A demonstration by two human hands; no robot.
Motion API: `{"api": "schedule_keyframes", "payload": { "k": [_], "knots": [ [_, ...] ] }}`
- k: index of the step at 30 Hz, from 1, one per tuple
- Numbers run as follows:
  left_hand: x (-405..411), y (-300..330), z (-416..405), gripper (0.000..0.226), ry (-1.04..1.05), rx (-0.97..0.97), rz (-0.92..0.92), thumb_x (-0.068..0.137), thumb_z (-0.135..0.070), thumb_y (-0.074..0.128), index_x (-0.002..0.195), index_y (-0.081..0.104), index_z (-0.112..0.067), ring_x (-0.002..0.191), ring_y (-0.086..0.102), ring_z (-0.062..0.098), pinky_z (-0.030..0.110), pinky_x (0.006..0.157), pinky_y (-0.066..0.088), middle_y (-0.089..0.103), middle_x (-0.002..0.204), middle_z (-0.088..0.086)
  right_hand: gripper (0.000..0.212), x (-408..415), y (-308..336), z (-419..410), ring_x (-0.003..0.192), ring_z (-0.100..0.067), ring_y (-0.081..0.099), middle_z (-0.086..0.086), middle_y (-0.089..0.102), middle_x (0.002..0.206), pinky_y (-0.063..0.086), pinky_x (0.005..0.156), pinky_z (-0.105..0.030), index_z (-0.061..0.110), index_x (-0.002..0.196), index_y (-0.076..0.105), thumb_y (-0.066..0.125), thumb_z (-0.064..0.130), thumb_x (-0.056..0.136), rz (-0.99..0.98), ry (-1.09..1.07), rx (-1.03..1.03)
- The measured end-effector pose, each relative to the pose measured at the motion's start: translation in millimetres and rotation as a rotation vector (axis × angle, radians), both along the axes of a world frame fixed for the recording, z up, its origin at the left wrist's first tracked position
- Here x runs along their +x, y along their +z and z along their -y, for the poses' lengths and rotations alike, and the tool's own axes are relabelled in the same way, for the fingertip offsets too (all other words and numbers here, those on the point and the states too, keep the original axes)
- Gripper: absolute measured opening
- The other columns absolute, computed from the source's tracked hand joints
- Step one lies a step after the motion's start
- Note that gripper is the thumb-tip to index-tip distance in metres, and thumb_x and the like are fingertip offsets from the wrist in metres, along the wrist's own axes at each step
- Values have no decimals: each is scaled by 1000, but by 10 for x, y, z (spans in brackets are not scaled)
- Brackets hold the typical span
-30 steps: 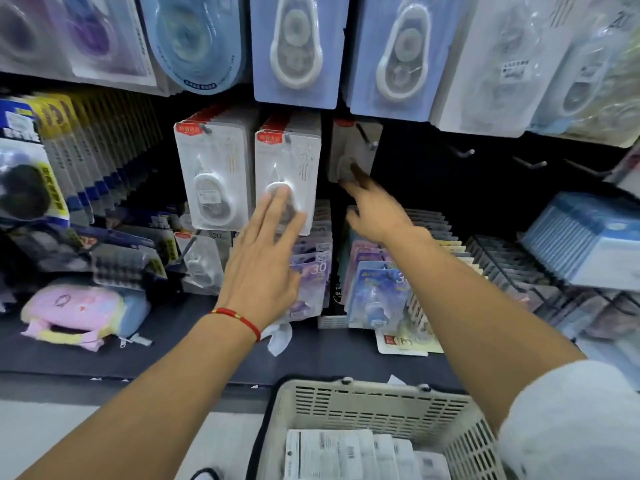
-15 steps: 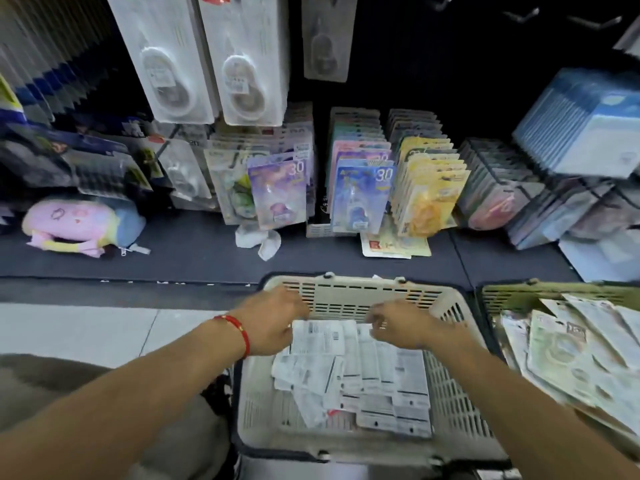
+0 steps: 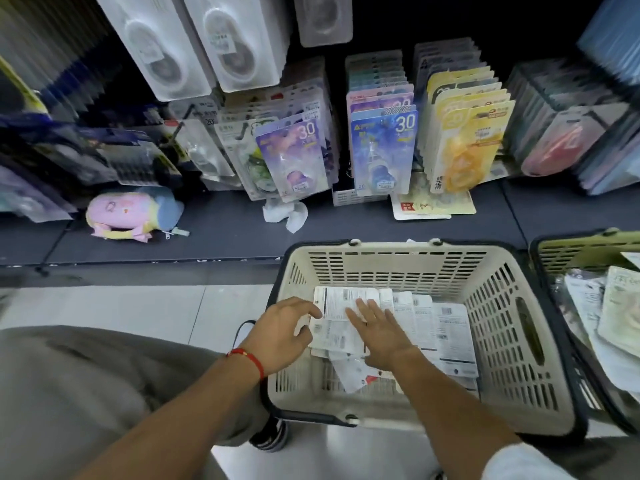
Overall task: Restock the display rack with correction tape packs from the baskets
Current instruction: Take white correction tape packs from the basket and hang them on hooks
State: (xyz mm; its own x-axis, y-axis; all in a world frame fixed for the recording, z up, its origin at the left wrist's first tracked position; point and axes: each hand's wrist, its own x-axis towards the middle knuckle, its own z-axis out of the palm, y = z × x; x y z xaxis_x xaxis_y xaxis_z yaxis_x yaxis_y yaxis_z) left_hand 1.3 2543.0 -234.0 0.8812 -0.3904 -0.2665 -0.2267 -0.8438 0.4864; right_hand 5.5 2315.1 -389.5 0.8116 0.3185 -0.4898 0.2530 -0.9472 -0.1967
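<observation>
White correction tape packs (image 3: 450, 327) lie back side up in a cream basket (image 3: 391, 245) on the floor in front of me. Both my hands are inside it. My left hand (image 3: 282, 332) grips the left edge of the top pack (image 3: 337, 301) between fingers and thumb. My right hand (image 3: 379, 329) lies flat on the same pile with straight fingers. Matching white packs (image 3: 242, 46) hang on the rack's hooks at the top, and a single pack (image 3: 323, 19) hangs to their right.
A second, greenish basket (image 3: 581, 251) with other packs stands at the right. The low dark shelf (image 3: 225, 237) carries rows of coloured tape packs (image 3: 381, 150), a pink pouch (image 3: 121, 213) and crumpled paper (image 3: 284, 213). My bent knee (image 3: 86, 393) fills the lower left.
Both hands came down from the rack hooks into the basket. Since half a second ago the right hand slid left and flattened on the pile, and the left hand closed on the pack's edge.
</observation>
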Motion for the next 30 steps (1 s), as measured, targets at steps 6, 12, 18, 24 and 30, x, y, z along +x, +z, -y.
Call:
{"api": "schedule_keyframes", "payload": {
  "k": [6,12,18,24,30],
  "knots": [
    [15,-213,258,44,1,62,-71,98,-14,65,141,60,-21,138,50,20,27,114,40,56,148,0,63,44,273,301,159,-26,21,-4,26,172,15,129,-47,27,162,37,61,29,104,-37,-28,234],
    [-57,-506,527,78,-87,202,-168,97,-26,69,163,28,-25,143,46,28,37,115,39,47,158,7,15,-95,563,439,92,-26,63,-9,72,102,42,72,-31,16,112,70,58,20,106,36,-264,369],
    [-46,-628,625,20,330,-166,-260,94,-4,63,100,61,-23,88,62,25,29,73,49,64,88,0,14,-274,720,478,86,-20,75,-5,77,95,58,83,-34,10,104,74,62,17,105,-4,-624,787],
    [27,-289,479,24,645,-479,-38,102,-7,52,108,56,-30,84,63,20,23,65,45,68,93,-4,57,-197,496,530,149,-24,41,-3,37,167,37,119,-38,23,158,43,62,30,105,13,-356,272],
    [-21,-125,147,13,625,-583,32,108,-29,52,113,55,-40,91,71,16,36,79,57,75,97,-7,87,-163,143,151,158,-30,22,-10,17,173,27,125,-45,18,167,11,65,14,99,-9,-56,-13]
  ]
}}
